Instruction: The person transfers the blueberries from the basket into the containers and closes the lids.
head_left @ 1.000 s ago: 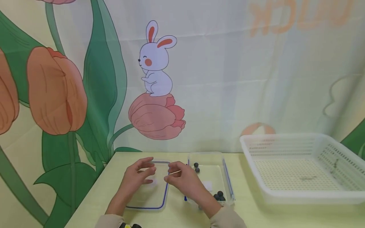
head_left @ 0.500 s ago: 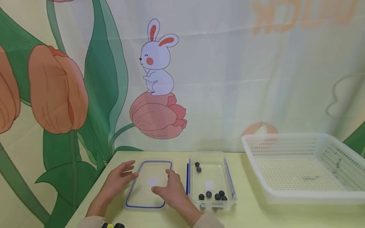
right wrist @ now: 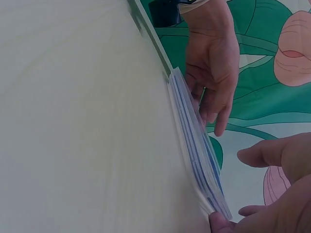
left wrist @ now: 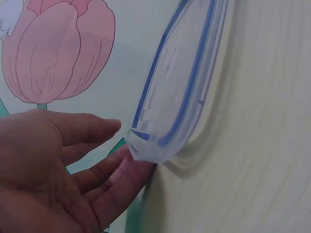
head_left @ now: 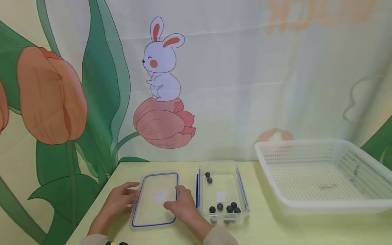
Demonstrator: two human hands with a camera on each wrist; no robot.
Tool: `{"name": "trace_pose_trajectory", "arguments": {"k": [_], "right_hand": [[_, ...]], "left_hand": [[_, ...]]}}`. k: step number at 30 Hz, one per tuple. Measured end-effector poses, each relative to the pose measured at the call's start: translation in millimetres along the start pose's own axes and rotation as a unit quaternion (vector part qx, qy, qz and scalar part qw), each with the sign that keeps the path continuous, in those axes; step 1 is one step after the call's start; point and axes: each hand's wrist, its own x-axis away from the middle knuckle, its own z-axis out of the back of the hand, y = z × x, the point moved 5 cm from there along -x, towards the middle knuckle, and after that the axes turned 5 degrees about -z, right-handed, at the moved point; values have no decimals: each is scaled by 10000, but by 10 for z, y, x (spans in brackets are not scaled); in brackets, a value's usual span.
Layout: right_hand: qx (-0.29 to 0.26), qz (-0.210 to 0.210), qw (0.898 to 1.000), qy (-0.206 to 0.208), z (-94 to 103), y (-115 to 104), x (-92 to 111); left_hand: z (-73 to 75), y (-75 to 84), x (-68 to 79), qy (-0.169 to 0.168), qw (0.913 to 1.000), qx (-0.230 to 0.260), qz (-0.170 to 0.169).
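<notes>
A clear plastic lid (head_left: 153, 211) with a blue seal lies at the left of the table, between the two hands. At its left edge is the left hand (head_left: 117, 200); in the left wrist view, fingers (left wrist: 121, 187) meet the lid's corner from below, the thumb standing apart. The right hand (head_left: 183, 204) reaches over the lid's right edge, thumb spread above it. In the right wrist view a right fingertip (right wrist: 221, 223) touches the lid's end, and the thumb stays off it. Beside the lid, a clear box (head_left: 242, 187) contains several blueberries (head_left: 229, 208).
A white perforated basket (head_left: 306, 204) stands on the right of the table. A blue-edged flap (head_left: 197, 190) sticks out at the box's left side. Behind the table hangs a curtain (head_left: 229, 85) printed with tulips and a rabbit.
The hands have moved apart, from close together over the lid to its left and right edges. The right hand has moved off the box, uncovering more blueberries.
</notes>
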Motion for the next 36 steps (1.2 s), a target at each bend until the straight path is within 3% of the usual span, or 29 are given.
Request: {"name": "trace_pose_trajectory", "arguments": {"k": [7,13,22,31,36], "right_hand": [[-87,48,9999,-84,-21,-30,24],[-553,212,9982,-65,30,-177,88],[-896,531,9945,-45,389,-429,158],[-1375,687,9881,51,927,-553,172],[-1515,890,9843,188,1279,-554,195]], "left_hand": [[130,-128,-16,14,9999,123,64],[314,-67,29,-116,9988,484,-24],[383,302,125,-125,9929,1055,-543],[265,708,209,91,9874,1392,-752],[144,1004,270,198,9815,1559,-1090]]}}
